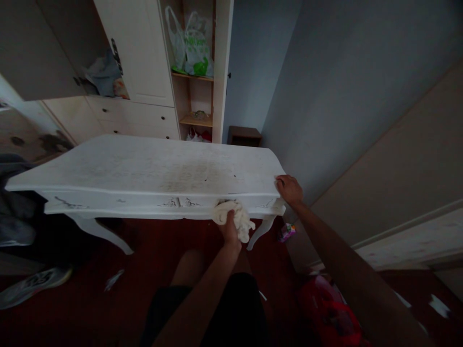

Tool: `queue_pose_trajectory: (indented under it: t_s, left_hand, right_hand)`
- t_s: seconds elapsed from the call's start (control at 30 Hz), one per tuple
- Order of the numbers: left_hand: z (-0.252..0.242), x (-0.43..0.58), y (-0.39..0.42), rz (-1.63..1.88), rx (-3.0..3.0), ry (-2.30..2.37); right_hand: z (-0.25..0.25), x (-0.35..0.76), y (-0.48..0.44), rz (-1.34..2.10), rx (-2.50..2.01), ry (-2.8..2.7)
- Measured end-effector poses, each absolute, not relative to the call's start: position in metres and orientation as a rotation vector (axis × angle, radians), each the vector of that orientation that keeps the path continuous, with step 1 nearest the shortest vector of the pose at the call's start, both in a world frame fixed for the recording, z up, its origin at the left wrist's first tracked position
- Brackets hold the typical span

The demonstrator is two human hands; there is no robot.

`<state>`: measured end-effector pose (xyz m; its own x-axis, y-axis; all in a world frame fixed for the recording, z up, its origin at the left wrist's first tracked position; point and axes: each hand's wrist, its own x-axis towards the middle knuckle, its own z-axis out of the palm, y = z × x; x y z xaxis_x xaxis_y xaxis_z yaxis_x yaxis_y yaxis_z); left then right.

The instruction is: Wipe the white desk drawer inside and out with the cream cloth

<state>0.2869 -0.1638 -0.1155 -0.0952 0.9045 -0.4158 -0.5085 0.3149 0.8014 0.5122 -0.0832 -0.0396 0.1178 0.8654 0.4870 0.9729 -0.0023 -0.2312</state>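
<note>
A white dressing table (pixel 119 164) with curved legs and carved drawer fronts stands before me. Dark smudges mark the middle of its top. My left hand (pixel 230 231) is closed on a crumpled cream cloth (pixel 238 217), which lies against the drawer front right of the middle. At the table's right end, my right hand (pixel 289 189) rests over the corner of the top, its fingers bent around the edge. Whatever is under those fingertips, apart from the edge, is hidden.
Behind the table is a cream wardrobe (pixel 141 53) with open doors and plastic bags (pixel 197 48) on a shelf. A grey wall (pixel 336 62) runs along the right. On the red floor are a shoe (pixel 34 286), a purple box (pixel 287 232) and a red bag (pixel 333 313).
</note>
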Motion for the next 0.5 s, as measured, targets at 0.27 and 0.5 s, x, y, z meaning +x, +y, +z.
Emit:
queue_pose_trajectory:
  t_s: [0.27, 0.5]
  left_hand:
    - [-0.106, 0.364, -0.151, 0.801, 0.047, 0.462]
    - [-0.092, 0.386, -0.14, 0.633, 0.062, 0.359]
  right_hand:
    - [-0.042, 0.514, -0.081, -0.3, -1.879, -1.788]
    - [-0.042, 0.515, -0.08, -0.309, -1.871, -1.787]
